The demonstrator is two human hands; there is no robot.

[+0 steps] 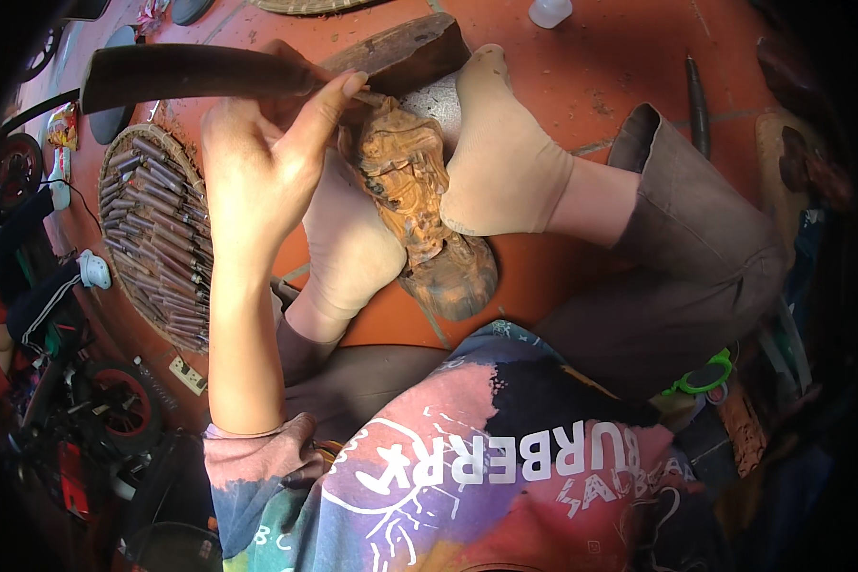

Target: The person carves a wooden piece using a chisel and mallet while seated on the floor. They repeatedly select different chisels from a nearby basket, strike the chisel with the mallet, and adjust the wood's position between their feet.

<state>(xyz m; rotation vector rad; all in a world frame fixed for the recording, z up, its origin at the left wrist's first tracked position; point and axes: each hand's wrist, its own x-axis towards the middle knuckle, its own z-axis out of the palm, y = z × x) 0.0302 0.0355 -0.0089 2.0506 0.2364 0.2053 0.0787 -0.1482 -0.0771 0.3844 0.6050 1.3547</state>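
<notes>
My left hand [267, 162] reaches in from the lower left and closes around a dark-handled carving tool [191, 74]. Its thick handle points out to the left. The other end meets the top of a carved wooden figure [405, 181], though my thumb and fingers partly cover the tip. That figure, yellow-brown with a darker rounded base [453, 281], lies clamped between my two feet in beige socks [505, 162]. Just beyond it, a dark wooden block [405, 52] rests near my toes. My right hand does not show.
On the left stands a round woven basket [114, 153] full of chisels. A black stick-like tool [698, 105] lies on the red tile floor [620, 48] at the right. Also around are a small white container [549, 11], a power socket [188, 375] and a green ring-shaped object [705, 374].
</notes>
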